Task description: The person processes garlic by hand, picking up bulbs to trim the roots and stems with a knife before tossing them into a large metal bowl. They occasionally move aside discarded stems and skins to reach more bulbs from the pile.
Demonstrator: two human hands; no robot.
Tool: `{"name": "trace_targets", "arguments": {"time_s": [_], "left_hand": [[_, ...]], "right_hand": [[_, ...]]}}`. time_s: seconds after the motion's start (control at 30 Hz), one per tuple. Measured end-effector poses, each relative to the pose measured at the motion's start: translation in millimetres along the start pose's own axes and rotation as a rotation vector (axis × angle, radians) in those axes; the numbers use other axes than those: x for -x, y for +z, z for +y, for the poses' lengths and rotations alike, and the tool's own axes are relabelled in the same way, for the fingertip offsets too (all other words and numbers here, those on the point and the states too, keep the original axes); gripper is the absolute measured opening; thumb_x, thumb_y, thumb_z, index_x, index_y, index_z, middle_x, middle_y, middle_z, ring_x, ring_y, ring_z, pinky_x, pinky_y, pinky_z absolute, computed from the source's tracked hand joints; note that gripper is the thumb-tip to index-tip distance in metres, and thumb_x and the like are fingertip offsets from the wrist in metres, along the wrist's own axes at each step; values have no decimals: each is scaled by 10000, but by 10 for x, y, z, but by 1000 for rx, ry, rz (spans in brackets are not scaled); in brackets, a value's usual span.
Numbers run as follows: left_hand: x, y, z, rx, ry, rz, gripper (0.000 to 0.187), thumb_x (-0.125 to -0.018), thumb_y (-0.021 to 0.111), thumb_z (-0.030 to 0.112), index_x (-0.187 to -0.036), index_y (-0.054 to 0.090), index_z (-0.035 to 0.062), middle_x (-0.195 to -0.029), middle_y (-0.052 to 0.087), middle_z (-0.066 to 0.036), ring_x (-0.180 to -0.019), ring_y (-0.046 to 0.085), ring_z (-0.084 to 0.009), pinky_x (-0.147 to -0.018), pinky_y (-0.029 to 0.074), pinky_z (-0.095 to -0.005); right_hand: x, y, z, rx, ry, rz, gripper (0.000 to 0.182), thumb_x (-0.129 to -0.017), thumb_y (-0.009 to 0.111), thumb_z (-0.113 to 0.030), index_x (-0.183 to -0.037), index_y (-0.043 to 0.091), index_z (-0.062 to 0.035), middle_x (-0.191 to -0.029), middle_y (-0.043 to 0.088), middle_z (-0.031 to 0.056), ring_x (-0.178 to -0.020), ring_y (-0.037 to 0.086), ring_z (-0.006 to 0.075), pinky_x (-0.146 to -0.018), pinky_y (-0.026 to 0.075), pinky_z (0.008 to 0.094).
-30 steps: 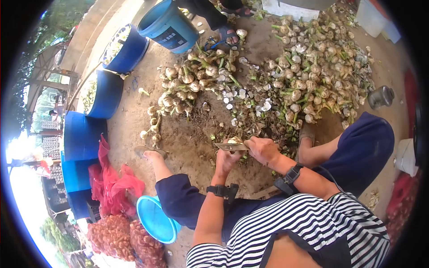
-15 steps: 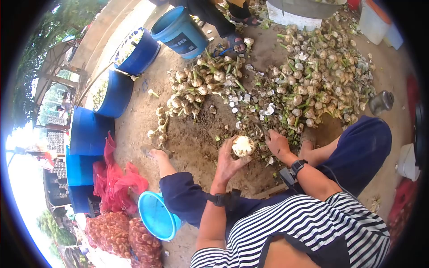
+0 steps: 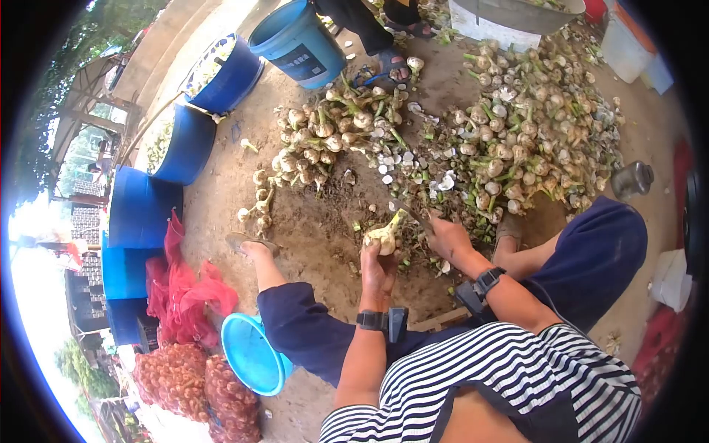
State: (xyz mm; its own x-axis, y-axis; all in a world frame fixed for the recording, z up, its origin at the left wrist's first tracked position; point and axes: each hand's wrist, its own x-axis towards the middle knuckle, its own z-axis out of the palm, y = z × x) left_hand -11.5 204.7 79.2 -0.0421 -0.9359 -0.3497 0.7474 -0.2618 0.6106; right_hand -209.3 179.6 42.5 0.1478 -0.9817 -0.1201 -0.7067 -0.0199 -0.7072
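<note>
Left hand (image 3: 378, 267) raised, closed around a garlic bulb (image 3: 382, 238), right hand (image 3: 447, 241) gripping a knife (image 3: 413, 215), blue tubs (image 3: 193, 148) holding pale pieces nearby.

Outdoor produce work yard: bare dirt ground (image 3: 310, 236), heaped garlic bulbs (image 3: 532, 133), blue tubs (image 3: 144, 210) at left.

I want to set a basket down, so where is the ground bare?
Between the blue tubs and the smaller garlic pile, beside one loose bulb. Also between the left foot and left hand, soil with few scraps. It is crowded at the large garlic pile and among the white peelings beside it.
</note>
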Motion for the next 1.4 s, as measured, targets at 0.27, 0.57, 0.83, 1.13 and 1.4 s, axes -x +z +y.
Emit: {"name": "trace_targets", "arguments": {"time_s": [0.27, 0.57, 0.83, 1.13, 1.4], "left_hand": [[-1471, 332, 646, -227, 63, 277, 412, -1015, 525, 294, -1270, 457, -21, -1121, 609, -160, -990, 653, -255, -779, 604, -286], [-2802, 1122, 993, -1476, 601, -172, 769, -818, 750, 336, -1412, 414, -20, -1374, 502, -250, -1225, 530, -350, -1045, 417, -427], [-3564, -1489, 2120, -1945, 349, 745, 783, -794, 695, 122, -1450, 307, -60, -1427, 421, -265, -1293, 446, -377, -1124, 371, -422], [-3420, -2251, 2142, -1279, 194, 482, 668, -764, 789, 349, -1255, 551, -36, -1117, 671, -148, -986, 647, -237, -866, 503, -348], [-2319, -1115, 966, -521, -25, 11, 464, -1010, 465, 381, -1294, 530, 20, -1146, 652, -122, -971, 661, -249, -847, 525, -398]], "right_hand": [[-26, 444, 496, -88, 374, -281, 280, -904, 574, -268, -935, 575, 11, -810, 614, 206, -742, 600, 377, -670, 456, 505], [-282, 629, 610, -390, 682, -249, 367, -867, 603, -252, -1126, 621, 7, -876, 675, 180, -778, 658, 328, -692, 502, 445], [-207, 852, 867, -507, 790, -214, 216, -866, 619, -152, -1005, 628, 13, -728, 626, 70, -568, 578, 143, -522, 452, 335], [-294, 791, 794, -417, 721, -283, 372, -859, 622, -284, -1111, 622, -11, -883, 685, 159, -735, 665, 295, -693, 503, 425], [-349, 611, 506, -630, 616, -102, 350, -886, 616, -268, -1102, 603, 6, -687, 650, 144, -602, 658, 259, -573, 504, 390]]}}
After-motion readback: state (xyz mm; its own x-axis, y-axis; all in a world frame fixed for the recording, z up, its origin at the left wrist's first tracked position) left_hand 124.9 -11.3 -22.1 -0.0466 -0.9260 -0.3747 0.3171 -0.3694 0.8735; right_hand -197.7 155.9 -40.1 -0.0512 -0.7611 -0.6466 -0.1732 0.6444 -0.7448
